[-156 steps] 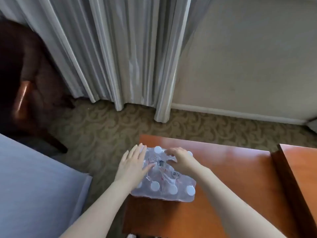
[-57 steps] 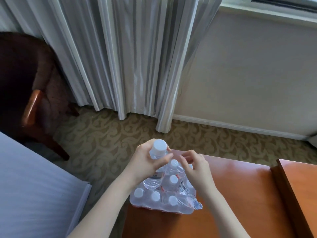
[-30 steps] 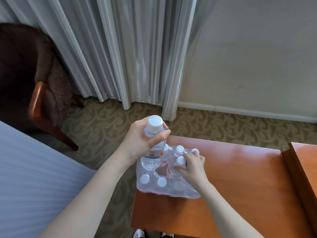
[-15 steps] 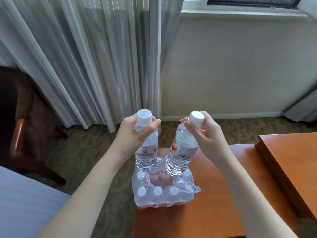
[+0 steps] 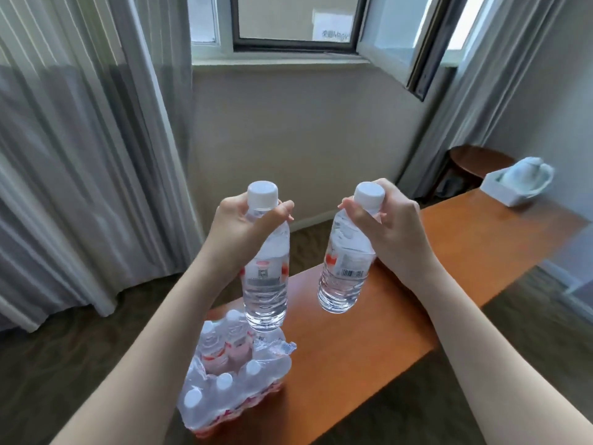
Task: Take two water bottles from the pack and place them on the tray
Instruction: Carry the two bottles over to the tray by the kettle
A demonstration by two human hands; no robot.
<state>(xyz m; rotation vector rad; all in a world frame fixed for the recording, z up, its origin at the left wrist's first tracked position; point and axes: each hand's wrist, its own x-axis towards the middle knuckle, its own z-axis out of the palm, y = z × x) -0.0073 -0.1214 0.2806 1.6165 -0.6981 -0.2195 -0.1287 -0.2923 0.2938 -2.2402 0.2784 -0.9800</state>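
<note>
Above the pack: I see both hands raised, one bottle in each, clear of the wrap.
Landmark: pack (image 5: pixel 236 377), torn shrink-wrap of white-capped bottles, sitting at the near left end of the wooden table (image 5: pixel 362 342).
Left hand (image 5: pixel 239 231): I see its fingers curled tight round the neck and shoulder of the left bottle (image 5: pixel 265 277), thumb across the front just under the white cap.
Left bottle: upright, hanging directly over the far edge of the pack, its base just above the wrap; I cannot tell if it touches.
Right hand (image 5: pixel 393 224): fingers closed round the neck of the right bottle (image 5: pixel 345 271), fingertips pinching just below the cap.
Right bottle: tilted a little, up and to the right of the pack, over bare table, well clear of the wood.
Pack contents: I count several caps still inside, with an open gap at the far side.
Far right of the pack: a white tray (image 5: pixel 513 191) at the table's far end, holding a pale teapot-like thing (image 5: pixel 523 171); both bottles are well apart from it.
</note>
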